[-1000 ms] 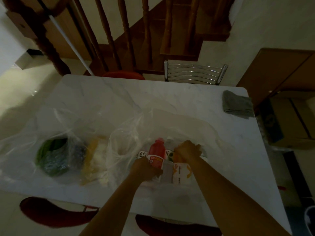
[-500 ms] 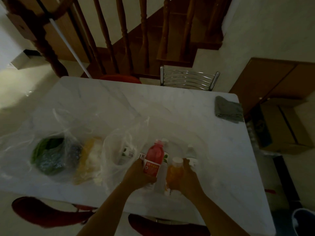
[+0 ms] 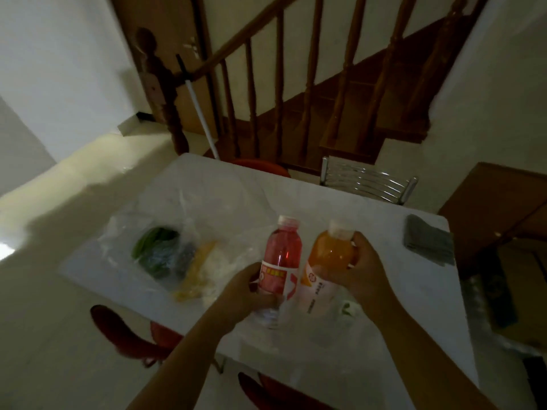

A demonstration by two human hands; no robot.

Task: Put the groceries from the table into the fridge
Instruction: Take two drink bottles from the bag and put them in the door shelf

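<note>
My left hand (image 3: pixel 247 292) grips a red drink bottle (image 3: pixel 281 261) around its label and holds it upright above the white marble table (image 3: pixel 384 335). Beside it, my right hand (image 3: pixel 359 272) holds an orange drink bottle (image 3: pixel 330 258), also lifted off the table. Left of them lies a clear plastic bag with green vegetables (image 3: pixel 155 251) and yellow food (image 3: pixel 195 272). Another clear bag (image 3: pixel 340 313) with something white and green lies under the bottles. No fridge is in view.
A grey folded cloth (image 3: pixel 429 244) lies at the table's far right corner. Red chairs (image 3: pixel 130 335) stand at the near edge, a metal-backed chair (image 3: pixel 368 180) at the far side. Behind it rises a wooden staircase (image 3: pixel 325 99). Cardboard boxes (image 3: pixel 518 276) stand to the right.
Both hands have lifted the red and the orange bottle out of the plastic bag and up off the table. The view has tilted up and shifted.
</note>
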